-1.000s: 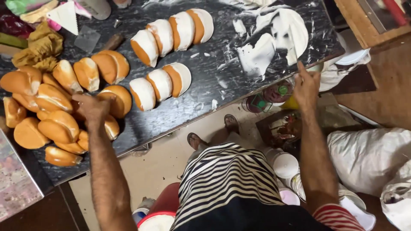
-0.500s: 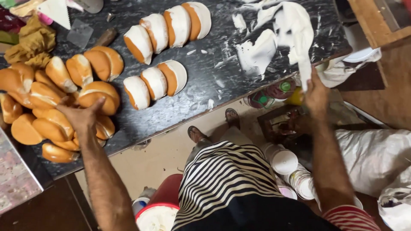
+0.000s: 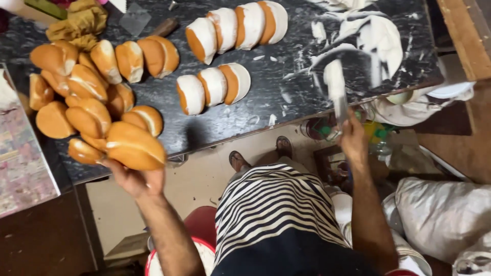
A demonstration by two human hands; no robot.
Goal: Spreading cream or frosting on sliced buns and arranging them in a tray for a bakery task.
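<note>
Bun sits lower left of frame, at the near counter edge, lifted in the left hand. Fingers curl up under it from below, cupping the base, so the top stays free and uncrushed. It looks golden-brown, glossy crust, oval, with a pale slit line along the side, seemingly pre-cut.

Right hand, centre-right, is closed around a handle; a flat knife points up-frame, blade coated in white cream. Blade tip is over the white cream smear spread on the counter at upper right, probably the loading spot for the spread.

Dark marble-like counter carries everything. Pile of plain buns left of frame, heaped within reach of the left hand. Filled buns stand in two rows at top centre, cream faces showing, lined on edge so filling doesn't smear. Crumpled brown paper upper left. Striped garment bottom centre; white sacks lower right on the floor.
</note>
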